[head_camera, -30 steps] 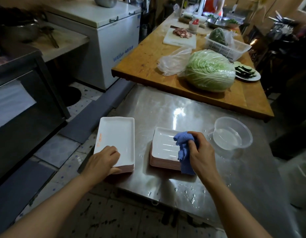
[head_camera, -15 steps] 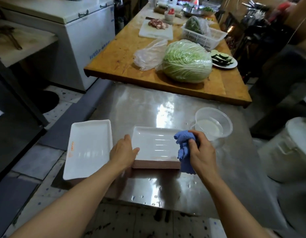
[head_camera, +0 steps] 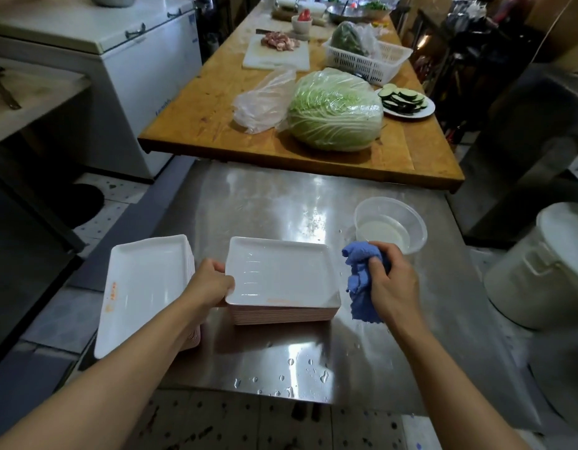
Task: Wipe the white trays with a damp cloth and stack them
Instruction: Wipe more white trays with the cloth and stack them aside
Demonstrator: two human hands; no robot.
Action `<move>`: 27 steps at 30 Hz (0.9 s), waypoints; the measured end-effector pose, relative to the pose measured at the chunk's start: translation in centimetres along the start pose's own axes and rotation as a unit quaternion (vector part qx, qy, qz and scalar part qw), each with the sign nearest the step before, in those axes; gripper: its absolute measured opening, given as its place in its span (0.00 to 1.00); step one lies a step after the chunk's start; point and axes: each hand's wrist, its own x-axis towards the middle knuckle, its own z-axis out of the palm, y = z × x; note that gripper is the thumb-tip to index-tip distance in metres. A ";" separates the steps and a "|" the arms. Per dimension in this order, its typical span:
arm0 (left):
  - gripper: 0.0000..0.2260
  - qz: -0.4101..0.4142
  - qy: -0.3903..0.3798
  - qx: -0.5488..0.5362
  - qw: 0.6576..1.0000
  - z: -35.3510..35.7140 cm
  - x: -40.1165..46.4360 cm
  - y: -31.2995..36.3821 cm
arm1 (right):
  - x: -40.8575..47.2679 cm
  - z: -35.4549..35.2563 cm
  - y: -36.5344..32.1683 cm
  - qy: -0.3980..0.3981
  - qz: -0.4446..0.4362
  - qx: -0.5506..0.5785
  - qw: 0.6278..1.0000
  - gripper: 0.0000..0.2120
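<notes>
Two stacks of white rectangular trays stand on the steel table (head_camera: 281,209). The middle stack (head_camera: 281,274) carries a wet top tray, and my left hand (head_camera: 209,284) grips that tray's left edge. The left stack (head_camera: 141,287) hangs partly over the table's left edge, with orange marks near its rim. My right hand (head_camera: 391,284) holds a bunched blue cloth (head_camera: 359,280) just off the right side of the middle stack, not touching the tray.
A clear plastic bowl of water (head_camera: 389,224) stands behind my right hand. A wooden table (head_camera: 216,125) beyond holds a cabbage (head_camera: 336,108), plastic bag, basket, cutting board and plate of slices. A white lidded bucket (head_camera: 547,264) stands at the right, a white freezer (head_camera: 119,60) at the left.
My left hand left the left stack and took hold of the middle stack's top tray at its left edge. My right hand drew the cloth off the tray to the right.
</notes>
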 end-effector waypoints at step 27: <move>0.16 0.350 0.085 0.147 0.921 16.6 -1.4 18.5 | 3.7 -9.2 4.0 0.102 0.050 0.048 0.992 0.09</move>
